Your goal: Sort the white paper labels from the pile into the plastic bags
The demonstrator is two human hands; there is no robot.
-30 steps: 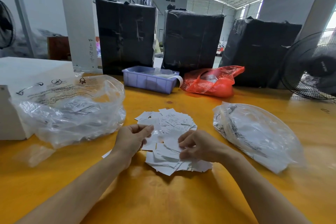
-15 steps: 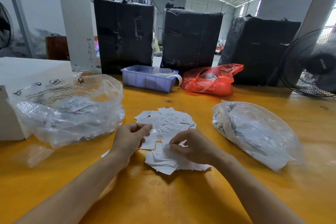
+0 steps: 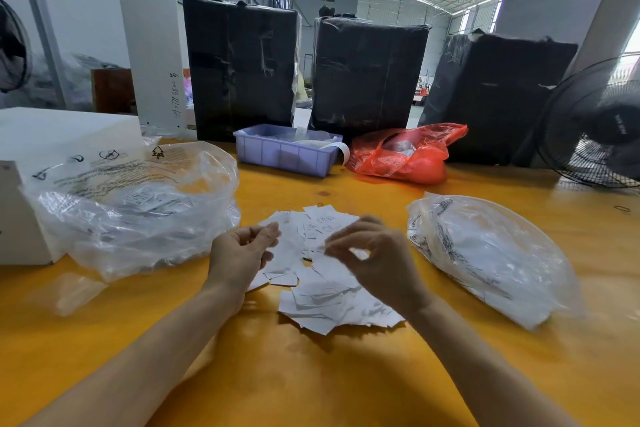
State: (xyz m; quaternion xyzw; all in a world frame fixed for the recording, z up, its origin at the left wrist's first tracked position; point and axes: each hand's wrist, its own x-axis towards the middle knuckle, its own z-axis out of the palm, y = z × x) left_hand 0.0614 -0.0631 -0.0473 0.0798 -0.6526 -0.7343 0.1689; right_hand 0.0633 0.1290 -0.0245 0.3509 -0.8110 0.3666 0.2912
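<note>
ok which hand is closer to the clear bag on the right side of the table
Right. The right hand hovers over the label pile, just left of that clear bag. The left hand is across the pile, nearer the other bag.

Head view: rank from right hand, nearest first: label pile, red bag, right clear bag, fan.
From the right hand:
1. label pile, directly under it
2. right clear bag, just to its right
3. red bag, beyond, centre back
4. fan, far right edge

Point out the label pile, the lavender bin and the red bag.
label pile (image 3: 332, 302): head view, on its near sheets.
lavender bin (image 3: 280, 158): head view, on its front wall.
red bag (image 3: 408, 163): head view, on its crumpled front.
</note>
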